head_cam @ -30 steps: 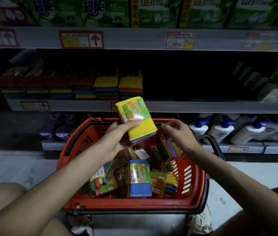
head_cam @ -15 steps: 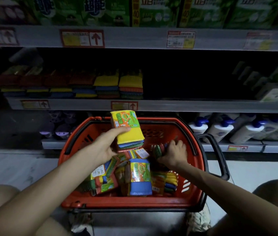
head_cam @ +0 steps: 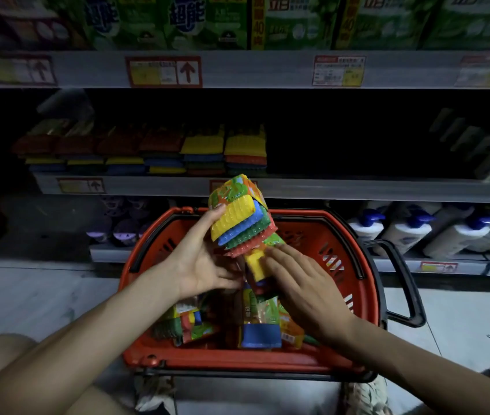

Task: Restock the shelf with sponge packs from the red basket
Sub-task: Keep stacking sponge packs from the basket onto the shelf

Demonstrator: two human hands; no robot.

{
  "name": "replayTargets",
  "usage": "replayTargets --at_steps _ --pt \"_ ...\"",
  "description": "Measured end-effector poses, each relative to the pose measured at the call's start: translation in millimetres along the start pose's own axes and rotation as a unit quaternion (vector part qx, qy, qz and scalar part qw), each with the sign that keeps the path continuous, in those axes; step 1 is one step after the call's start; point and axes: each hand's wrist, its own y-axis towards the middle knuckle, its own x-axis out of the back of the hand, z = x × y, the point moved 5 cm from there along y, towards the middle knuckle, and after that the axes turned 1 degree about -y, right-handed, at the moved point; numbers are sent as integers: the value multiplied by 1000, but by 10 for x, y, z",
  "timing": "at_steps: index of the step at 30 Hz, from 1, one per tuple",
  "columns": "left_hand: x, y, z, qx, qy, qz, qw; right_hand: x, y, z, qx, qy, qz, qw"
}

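Light is dim overall: the sponge pack (head_cam: 237,217) and red basket (head_cam: 237,362) at centre are brightest, while the shelf (head_cam: 357,190) recess towards 12 o'clock sinks into near black. The right hand (head_cam: 306,283) looks slightly motion-blurred. The wide lens bows shelf edges and softens detail at 10 and 2 o'clock.

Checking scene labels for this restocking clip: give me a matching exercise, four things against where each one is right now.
Things:
1. multicolour sponge pack
2. stacked sponge packs
3. white pump bottles
4. green boxes

Places:
A. lowest shelf in view, right of the red basket
B. top shelf
C. gripped by the left hand
D. middle shelf, left part

Pairs: 1-C, 2-D, 3-A, 4-B
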Motion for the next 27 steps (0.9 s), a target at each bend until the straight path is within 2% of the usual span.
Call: replayTargets --at_steps 3,6,10,12,14,16,18,21,23,24,27 --pt "-13 54 53 -9 18 33 999 59 -20 66 35 -22 -38 998" --pt "-49 82 107 -22 40 17 999 60 -37 16 20 -11 -45 999" --pt "-123 73 126 -53 46 -23 997 92 -38 -64 -39 68 12 997" --pt "-138 78 115 -56 45 -33 997 126 -61 -99 -87 168 49 981" --pt "-147 81 103 -60 38 -45 996 221 -71 -128 -185 292 30 938" --pt "-183 83 100 -63 28 -46 997 299 -89 -204 -301 371 -17 878" --pt "-249 75 116 -58 25 -31 998 277 -110 -304 -402 431 10 808" --pt "-363 70 144 -53 25 4 998 168 -117 -398 -497 549 109 663" --pt "-430 71 138 -55 36 20 998 138 -105 -390 -514 630 143 564" --pt "-461 73 127 -56 42 26 997 136 -101 -403 -513 648 153 542" --pt "-543 64 62 -51 61 57 995 148 -147 -533 -517 652 165 531"
